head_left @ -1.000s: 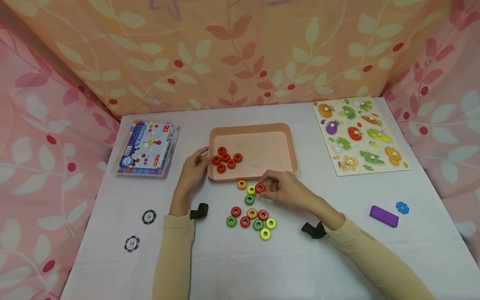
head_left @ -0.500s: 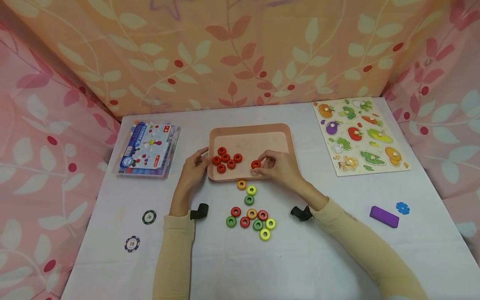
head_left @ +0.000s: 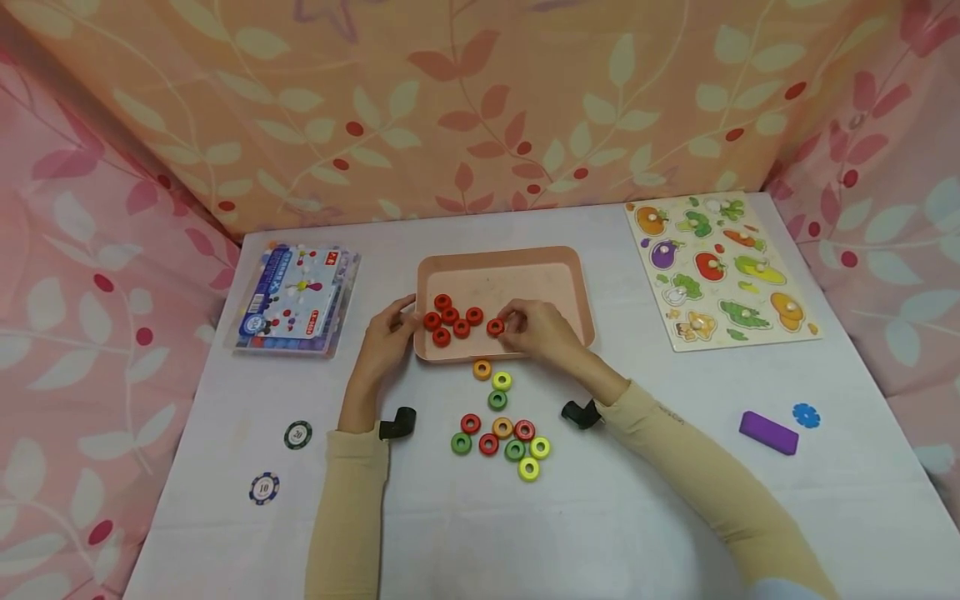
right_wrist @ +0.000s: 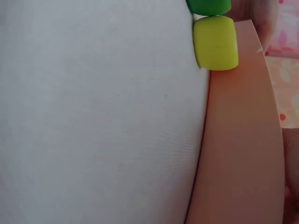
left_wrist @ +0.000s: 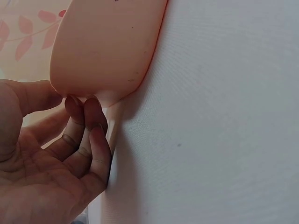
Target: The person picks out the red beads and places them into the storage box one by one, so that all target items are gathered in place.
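Note:
My right hand [head_left: 543,332] pinches a red ring-shaped bead [head_left: 495,327] between thumb and fingertips, over the front middle of the shallow pink tray [head_left: 536,279]. Several more red ring beads [head_left: 449,316] lie grouped in the tray's left part, just left of it. At the tray's left end, my left hand [head_left: 385,340] grips the rim; the left wrist view has the thumb on one side of the wall and bent fingers [left_wrist: 98,144] against the other. From the right wrist camera, the tray's outer wall [right_wrist: 238,140] hides most of the right hand.
In front of the tray lie loose beads: an orange one [head_left: 482,369], a yellow one [head_left: 502,381], a green one [head_left: 497,400] and a mixed cluster [head_left: 502,427]. A plastic box [head_left: 292,298] stands left, a vegetable puzzle board [head_left: 720,271] right, near a purple block [head_left: 768,432].
My right hand has carried the red bead from beside the yellow bead, over the tray's front rim and leftward towards the other red beads. The left hand stays at the rim.

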A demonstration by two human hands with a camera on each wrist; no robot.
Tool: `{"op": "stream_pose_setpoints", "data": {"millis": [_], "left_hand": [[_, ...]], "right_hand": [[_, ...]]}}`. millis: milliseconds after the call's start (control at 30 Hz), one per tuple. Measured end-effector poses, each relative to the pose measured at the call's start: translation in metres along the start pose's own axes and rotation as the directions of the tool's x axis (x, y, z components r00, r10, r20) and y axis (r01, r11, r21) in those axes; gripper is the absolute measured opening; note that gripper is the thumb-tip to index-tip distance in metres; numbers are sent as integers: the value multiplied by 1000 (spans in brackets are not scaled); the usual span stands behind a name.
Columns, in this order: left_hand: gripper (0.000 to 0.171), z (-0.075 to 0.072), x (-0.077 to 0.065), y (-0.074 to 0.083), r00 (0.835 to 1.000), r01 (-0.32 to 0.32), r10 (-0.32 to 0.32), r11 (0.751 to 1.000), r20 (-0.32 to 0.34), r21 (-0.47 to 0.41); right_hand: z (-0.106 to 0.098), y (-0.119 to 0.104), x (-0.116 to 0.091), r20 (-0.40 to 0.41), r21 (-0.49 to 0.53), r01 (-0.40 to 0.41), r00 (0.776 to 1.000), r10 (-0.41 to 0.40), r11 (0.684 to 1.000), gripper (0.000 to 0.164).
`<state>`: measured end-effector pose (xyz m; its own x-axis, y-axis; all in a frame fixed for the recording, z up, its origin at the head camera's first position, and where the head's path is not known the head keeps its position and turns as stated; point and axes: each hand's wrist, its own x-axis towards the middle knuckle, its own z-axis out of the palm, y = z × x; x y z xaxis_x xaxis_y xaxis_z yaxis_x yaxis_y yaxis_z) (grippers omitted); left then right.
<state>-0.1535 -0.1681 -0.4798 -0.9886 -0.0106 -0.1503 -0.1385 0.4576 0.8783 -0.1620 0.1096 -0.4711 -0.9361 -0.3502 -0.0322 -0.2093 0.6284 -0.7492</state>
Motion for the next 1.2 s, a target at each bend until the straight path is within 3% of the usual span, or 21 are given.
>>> {"op": "stream_pose_setpoints", "data": {"millis": [267,500,667,767,1000,1200], "left_hand": [[43,0,0,0,1000,-5,5,1000,4,-6],[43,-1,1,-1,1000,-5,5,1000,8,1],[43,-1,1,-1,1000,-2,2,1000,6,0],[42,0,0,0,1000,7,-7,1000,3,-2],[42,1,0,0,1000,7,-7,1000,-1,-2],[44,-1,0,-2,1000,14,-14,1000,0,2]], "right_hand": [[-2,-1,0,51,137,59,996,-67,989,38],[-4,-1,-6,30,133,145,988,-150,980,29],[-8,-6,-20,31,158,255,964,-263,954,23],[-10,-9,-30,98,186,274,950,-296,943,24],[-5,-11,-50,368,212,187,894,-256,959,32],[6,-18,-59,411,182,182,879,-243,966,36]]}}
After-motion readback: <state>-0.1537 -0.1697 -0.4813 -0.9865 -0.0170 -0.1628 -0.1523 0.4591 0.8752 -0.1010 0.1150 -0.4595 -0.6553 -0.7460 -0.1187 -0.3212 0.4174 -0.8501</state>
